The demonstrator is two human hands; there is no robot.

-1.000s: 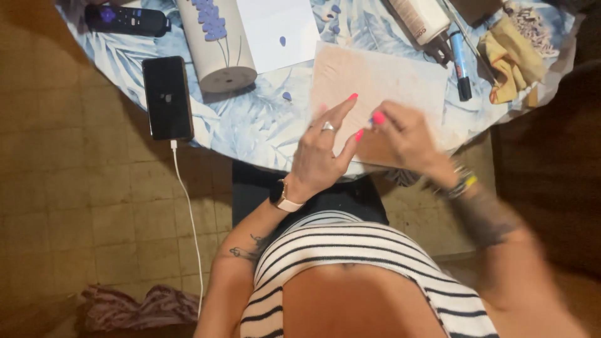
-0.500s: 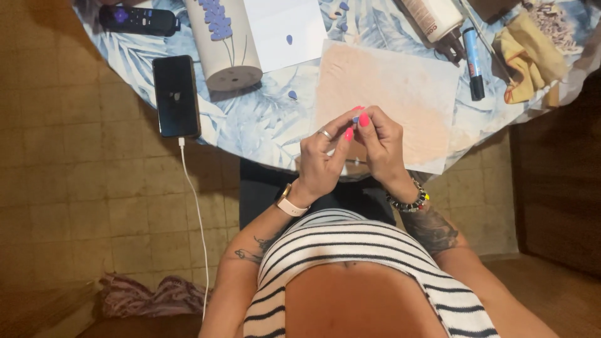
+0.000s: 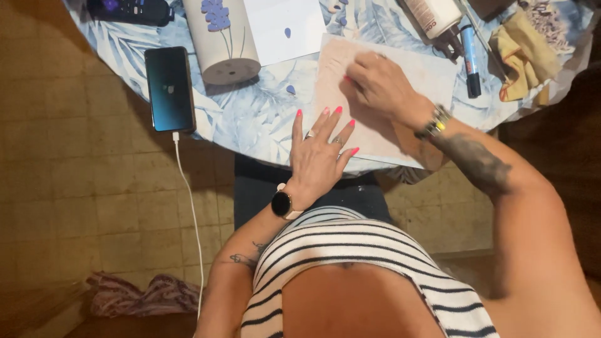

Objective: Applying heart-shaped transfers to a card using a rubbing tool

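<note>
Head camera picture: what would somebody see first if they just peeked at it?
Probably the two hands with bright pink nails in the middle: the left hand lies flat with fingers spread at the near edge of the pale sheet, and the right hand presses on the sheet itself. Next, the dark phone at the table's left edge, its white cable hanging toward the floor. A white cylinder with purple flowers stands beside it.

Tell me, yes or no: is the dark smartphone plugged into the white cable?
Yes, the white cable runs into the bottom end of the dark smartphone on the floral tablecloth.
</note>
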